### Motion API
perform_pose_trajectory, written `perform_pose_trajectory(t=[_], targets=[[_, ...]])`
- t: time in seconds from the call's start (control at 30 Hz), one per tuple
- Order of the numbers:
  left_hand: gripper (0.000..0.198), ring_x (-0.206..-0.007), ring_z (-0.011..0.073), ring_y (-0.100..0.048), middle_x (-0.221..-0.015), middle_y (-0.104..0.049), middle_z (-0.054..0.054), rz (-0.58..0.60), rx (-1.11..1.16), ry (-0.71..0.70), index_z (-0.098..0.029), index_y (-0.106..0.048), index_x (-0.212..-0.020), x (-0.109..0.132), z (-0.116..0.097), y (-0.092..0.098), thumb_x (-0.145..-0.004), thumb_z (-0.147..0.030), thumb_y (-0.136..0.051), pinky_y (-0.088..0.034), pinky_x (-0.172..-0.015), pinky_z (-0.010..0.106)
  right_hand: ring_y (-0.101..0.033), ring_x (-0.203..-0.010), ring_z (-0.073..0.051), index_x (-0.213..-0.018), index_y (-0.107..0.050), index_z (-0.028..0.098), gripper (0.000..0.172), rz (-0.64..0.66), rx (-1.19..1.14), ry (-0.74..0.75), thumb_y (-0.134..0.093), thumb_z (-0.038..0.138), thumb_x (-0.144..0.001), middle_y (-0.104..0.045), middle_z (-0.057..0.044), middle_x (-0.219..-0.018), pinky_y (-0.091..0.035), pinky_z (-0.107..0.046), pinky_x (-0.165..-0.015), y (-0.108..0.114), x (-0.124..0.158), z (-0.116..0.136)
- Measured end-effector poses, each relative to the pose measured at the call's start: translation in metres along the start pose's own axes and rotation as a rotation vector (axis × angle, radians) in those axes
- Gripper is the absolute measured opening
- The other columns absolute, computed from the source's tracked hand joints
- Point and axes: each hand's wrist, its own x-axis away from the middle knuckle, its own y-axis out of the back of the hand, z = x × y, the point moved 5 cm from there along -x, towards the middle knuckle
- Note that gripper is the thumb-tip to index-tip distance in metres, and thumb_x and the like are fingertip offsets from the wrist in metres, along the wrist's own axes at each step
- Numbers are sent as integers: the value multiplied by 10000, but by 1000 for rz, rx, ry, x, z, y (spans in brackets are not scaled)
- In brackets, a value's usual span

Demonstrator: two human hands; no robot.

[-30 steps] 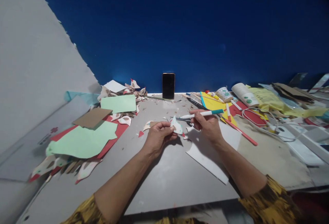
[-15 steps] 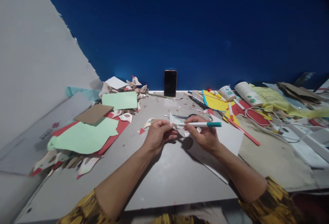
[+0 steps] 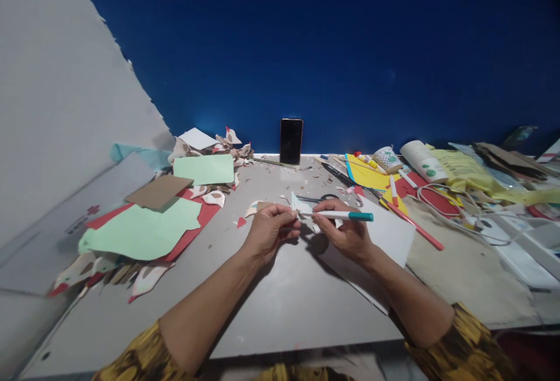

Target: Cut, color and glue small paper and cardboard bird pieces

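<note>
Between the fingertips of my left hand (image 3: 275, 224) is a small pale paper piece (image 3: 295, 201), held up over the table; its lower part is hidden by the fingers. My right hand (image 3: 345, 230) grips a white marker (image 3: 335, 215) with a teal end, like a pen. The marker's tip points left and reaches the paper piece; whether it touches is too small to tell. Just behind the hands lie dark-handled scissors (image 3: 329, 197). A white sheet (image 3: 389, 235) rests under my right forearm. Left of my left hand is a cream paper cutout (image 3: 252, 209).
A phone (image 3: 291, 142) stands against the blue wall. On the left are green paper (image 3: 144, 229), brown card (image 3: 160, 192) and several bird-shaped cutouts (image 3: 214, 198). To the right lie a red marker (image 3: 415, 226), yellow paper (image 3: 367, 175), paper cups (image 3: 422, 161) and a white cable (image 3: 437, 212).
The marker and my right hand have shifted very slightly left, and the marker's teal end sits a little lower. My left hand keeps hold of the paper piece.
</note>
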Motion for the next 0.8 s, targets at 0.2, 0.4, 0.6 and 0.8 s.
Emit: perform_pose_trajectory(t=[0.2, 0.4, 0.6, 0.8], targets=[[214, -545, 150, -666, -636, -684, 47, 1, -22, -9, -138, -666, -749, 0, 1, 0, -671, -208, -853, -584, -536, 260, -575, -550, -133, -901, -678, 199, 107, -7, 1, -2, -645, 293, -941, -682, -21, -719, -450, -255, -507, 0, 0, 1], [199, -552, 153, -672, -635, -691, 54, 17, -31, -4, -139, -670, -747, -2, 3, 0, -675, -209, -842, -582, -544, 258, -544, -509, -121, -883, -669, 196, 92, -6, -15, -19, -655, 276, -925, -665, -4, -671, -431, -244, -489, 1, -1, 3], [205, -559, 153, -674, -630, -691, 58, 24, -29, -14, -137, -669, -747, -1, 3, 1, -678, -211, -847, -585, -560, 260, -585, -539, -133, -901, -673, 195, 105, 11, -7, -14, -652, 291, -937, -684, -18, -709, -446, -251, -509, 0, 0, 0], [204, -561, 153, -675, -628, -697, 65, 28, -38, -3, -135, -669, -744, 1, 2, -1, -680, -208, -849, -588, -569, 265, -609, -570, -143, -916, -675, 203, 115, -23, 9, -16, -649, 310, -948, -698, -32, -757, -464, -258, -515, 2, -1, -3]])
